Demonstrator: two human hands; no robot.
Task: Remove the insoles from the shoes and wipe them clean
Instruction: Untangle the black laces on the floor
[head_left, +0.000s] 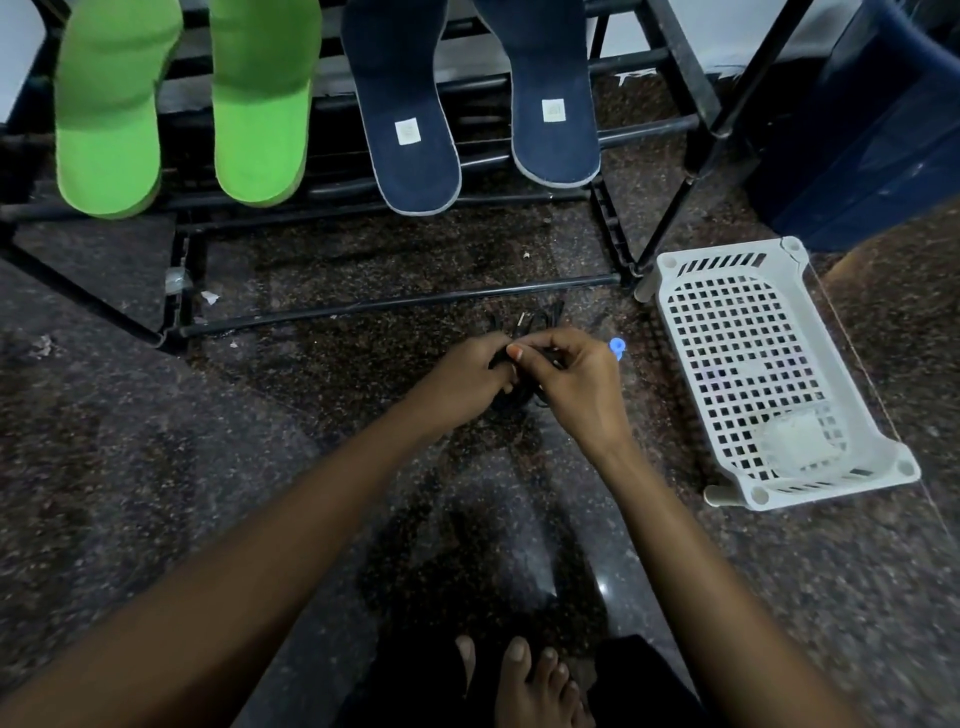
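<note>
On the left of the black rack (395, 304) a green insole (109, 114) leans heel-down across the rails, with a second green insole (265, 104) just beside it, the two apart by a narrow gap; further along the same rack a navy insole (410, 119) with a pale square label rests the same way, and a second navy insole (553, 104) stands near it, its heel a little higher; all four are out of any shoe. Below the rack, over the speckled dark floor (156, 467), the left hand (465, 376) has its fingers curled round a black stringy bundle (519, 400); the right hand (579, 382) meets it, thumb and fingers pinching the same bundle from the other side, so the two hands touch; thin dark strands stick up above the knuckles, though what the bundle is I cannot tell. Just beside the right hand a small blue object (616, 346) lies on the floor; a bare foot (530, 686) shows at the bottom edge. To the right sits a white slotted basket (670, 270) with a pale lump (800, 441) in its near end; behind it stands a dark blue bin (857, 130).
</note>
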